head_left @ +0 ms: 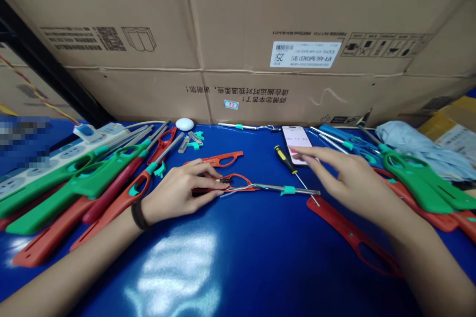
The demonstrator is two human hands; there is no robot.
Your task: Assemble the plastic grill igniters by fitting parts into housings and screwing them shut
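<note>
My left hand (186, 185) is closed on the handle end of an orange half-shell of a long-nosed lighter (241, 178), flat on the blue table. Thin wires and a metal tube (273, 187) with a teal trigger (288, 190) lie along it. My right hand (345, 173) hovers with fingers stretched over the lower part of a phone (297, 138) showing a timer; whether a fingertip touches the screen I cannot tell. Beside the phone lies a black-and-yellow screwdriver (285, 159), its shaft tip over a loose red half-shell (345, 230). Another orange half-shell (223, 159) lies behind my left hand.
Green and red lighters (100, 178) are piled on the left by a white power strip (59, 158). More lighters (420, 183) lie right, near a light blue cloth (420, 146). Small clear and teal parts (193, 141) sit behind. A large cardboard box (230, 49) walls off the back.
</note>
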